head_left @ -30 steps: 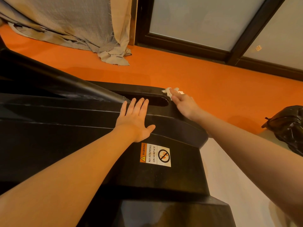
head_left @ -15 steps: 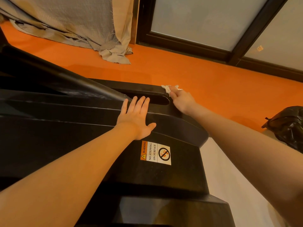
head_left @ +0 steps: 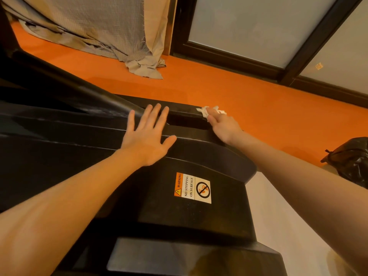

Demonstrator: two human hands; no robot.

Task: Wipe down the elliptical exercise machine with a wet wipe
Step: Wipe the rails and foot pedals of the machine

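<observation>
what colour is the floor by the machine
Orange floor, best seen in the head view.

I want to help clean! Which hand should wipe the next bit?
The right hand: it grips the wet wipe on the machine's far edge. The left hand rests flat, holding nothing.

Right hand (head_left: 224,126) on wipe (head_left: 207,111)

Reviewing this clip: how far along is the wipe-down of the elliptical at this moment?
Done: cannot tell; the black housing shows no clear wiped patch, and pale streaks remain on the sloping rail. In hand: the right hand presses the white wet wipe on the housing's far rim beside the slot, while the left hand rests flat on the cover. Left: probably the streaked rail and the area around the warning sticker.
</observation>
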